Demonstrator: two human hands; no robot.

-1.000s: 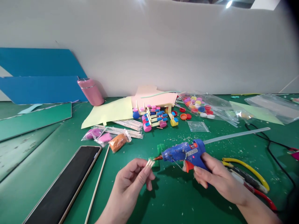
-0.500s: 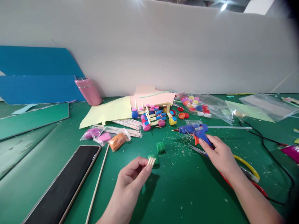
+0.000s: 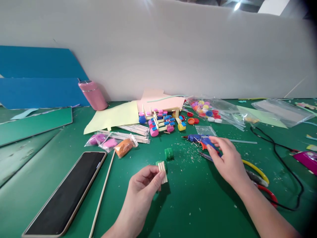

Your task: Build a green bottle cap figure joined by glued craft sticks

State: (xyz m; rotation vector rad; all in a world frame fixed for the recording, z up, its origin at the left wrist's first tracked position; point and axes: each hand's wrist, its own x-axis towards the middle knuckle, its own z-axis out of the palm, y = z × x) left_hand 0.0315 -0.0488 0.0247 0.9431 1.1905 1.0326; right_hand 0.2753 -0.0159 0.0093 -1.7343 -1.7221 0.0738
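My left hand (image 3: 146,190) pinches a small row of short wooden sticks (image 3: 162,172), lying side by side, between thumb and fingers. Right behind the sticks a green cap-like piece (image 3: 158,163) is partly hidden, and another green piece (image 3: 169,153) lies a little farther back. A blue hot glue gun (image 3: 194,138) with an orange trigger rests on the table, its tip pointing left and a glue stick at its rear. My right hand (image 3: 228,162) is at its handle, thumb and fingers apart. Below that hand lie pliers (image 3: 259,168) with yellow and red handles, partly covered.
A phone (image 3: 66,191) and a long thin stick (image 3: 102,195) lie on the left. Clay packets (image 3: 124,147), small assembled colourful models (image 3: 162,124) and a bag of bottle caps (image 3: 208,109) are farther back. A black cable (image 3: 284,165) loops at right.
The glue gun has come down onto the table, and my right hand's fingers have loosened from its handle. My left hand has tilted the sticks so their length shows.
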